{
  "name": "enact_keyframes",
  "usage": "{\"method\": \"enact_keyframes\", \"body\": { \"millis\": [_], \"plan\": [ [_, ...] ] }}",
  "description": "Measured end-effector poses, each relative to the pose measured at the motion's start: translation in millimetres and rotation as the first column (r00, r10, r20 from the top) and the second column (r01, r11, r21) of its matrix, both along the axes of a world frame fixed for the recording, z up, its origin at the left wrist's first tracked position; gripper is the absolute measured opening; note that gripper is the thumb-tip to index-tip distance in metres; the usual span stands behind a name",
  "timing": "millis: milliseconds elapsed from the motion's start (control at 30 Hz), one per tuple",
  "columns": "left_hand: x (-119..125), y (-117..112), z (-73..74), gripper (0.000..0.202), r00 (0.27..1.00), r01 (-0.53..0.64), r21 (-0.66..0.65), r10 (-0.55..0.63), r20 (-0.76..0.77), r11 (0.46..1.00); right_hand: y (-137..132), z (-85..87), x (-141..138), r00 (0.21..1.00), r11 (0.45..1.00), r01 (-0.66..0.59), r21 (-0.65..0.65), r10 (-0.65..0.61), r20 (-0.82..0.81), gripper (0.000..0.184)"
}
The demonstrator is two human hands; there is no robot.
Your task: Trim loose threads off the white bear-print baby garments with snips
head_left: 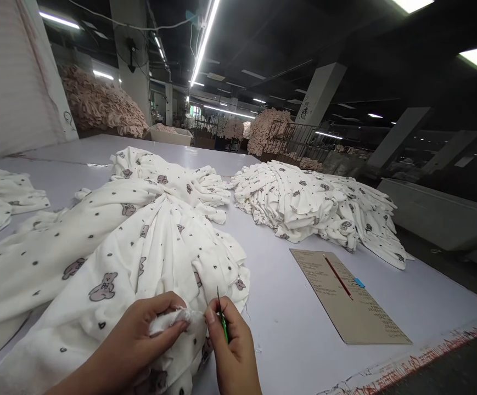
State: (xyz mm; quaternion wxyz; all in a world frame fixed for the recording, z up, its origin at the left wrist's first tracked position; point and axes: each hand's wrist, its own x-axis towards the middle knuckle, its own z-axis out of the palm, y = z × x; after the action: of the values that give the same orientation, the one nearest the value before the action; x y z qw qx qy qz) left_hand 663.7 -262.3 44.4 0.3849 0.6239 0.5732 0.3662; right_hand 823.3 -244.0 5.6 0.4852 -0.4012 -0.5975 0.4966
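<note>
Holds a white bear-print cloth (pixel 139 252) low in the view, left of centre, spread in folds fanning from a gathered point over the near part of the pale table (pixel 271 315). Grips a bunched bit of it in the left hand (pixel 143 332), with thumb and fingers clamped on the fabric. Has the right hand (pixel 235 343) just beside, with thumb and forefinger close together at the edge of that bit; cannot tell whether on fabric or on a loose thread. Carries in the same hand a green-handled tool (pixel 224 328), thin and dark-pointed, with the point upward.

Has more cloth of the same print at the far left (pixel 1 189), and across the table to the right a layered pile (pixel 299 203). Has nearer, on the right, a brown sheet (pixel 324 307) covered in fine writing, with a red pencil (pixel 337 275) slanted across it and a blue tab (pixel 359 282) at its edge. Looks past the table onto a pale bin (pixel 436 214) at right, pinkish heaps (pixel 102 104) farther back, and strip lights (pixel 205 41) overhead.
</note>
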Motion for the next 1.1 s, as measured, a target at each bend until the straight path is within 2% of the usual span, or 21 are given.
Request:
{"method": "enact_keyframes", "body": {
  "millis": [67, 167, 267, 367, 467, 600, 733, 833, 967, 1100],
  "plan": [
    [-1.9, -0.5, -1.0, 0.024, 1.0, -0.007, -0.022, 0.007, 0.022, 1.0, -4.5, -4.4, 1.4, 0.998, 0.991, 0.031, 0.127, -0.037, 0.046, 0.021],
    [-3.1, -1.6, -4.2, 0.025, 0.998, -0.006, -0.04, 0.009, 0.063, 0.999, -12.8, -12.1, 2.0, 0.973, 0.956, 0.029, 0.292, -0.094, 0.211, 0.018],
    [-0.6, -2.3, -7.5, 0.024, 0.996, 0.018, -0.009, -0.017, 0.089, 1.0, -18.2, -18.3, 0.5, 0.897, 0.931, 0.055, 0.36, -0.204, 0.392, 0.019],
    [3.1, -3.4, -7.9, 0.023, 0.996, -0.015, 0.026, 0.013, 0.085, 1.0, -18.8, -20.9, -2.2, 0.851, 0.92, 0.055, 0.387, -0.246, 0.464, 0.02],
    [4.6, -5.0, -6.1, 0.024, 0.996, -0.058, 0.022, 0.056, 0.074, 0.998, -17.4, -21.6, -3.9, 0.879, 0.94, 0.066, 0.334, -0.213, 0.426, 0.027],
    [3.2, -5.8, -5.4, 0.026, 0.999, -0.011, -0.014, 0.012, 0.052, 1.0, -17.2, -22.2, -1.7, 0.973, 0.993, 0.019, 0.114, -0.045, 0.226, 0.037],
    [2.0, -5.3, -6.2, 0.025, 0.997, -0.004, -0.038, 0.007, 0.081, 0.999, -18.3, -20.5, 2.6, 0.994, 0.999, -0.041, -0.028, 0.044, 0.098, 0.04],
    [2.5, -4.7, -4.3, 0.024, 0.995, 0.005, -0.056, 0.0, 0.101, 0.998, -18.3, -18.4, 3.5, 0.993, 0.998, -0.042, -0.047, 0.047, 0.112, 0.04],
    [3.6, -4.3, -1.2, 0.026, 0.993, -0.009, -0.044, 0.014, 0.116, 0.999, -17.8, -17.7, 1.6, 0.985, 0.998, -0.062, -0.003, 0.061, 0.159, 0.041],
    [1.8, -5.2, -3.7, 0.026, 0.995, 0.002, -0.046, 0.003, 0.102, 0.999, -18.8, -18.7, -0.5, 0.984, 0.999, -0.048, -0.005, 0.048, 0.17, 0.041]
  ]
}}
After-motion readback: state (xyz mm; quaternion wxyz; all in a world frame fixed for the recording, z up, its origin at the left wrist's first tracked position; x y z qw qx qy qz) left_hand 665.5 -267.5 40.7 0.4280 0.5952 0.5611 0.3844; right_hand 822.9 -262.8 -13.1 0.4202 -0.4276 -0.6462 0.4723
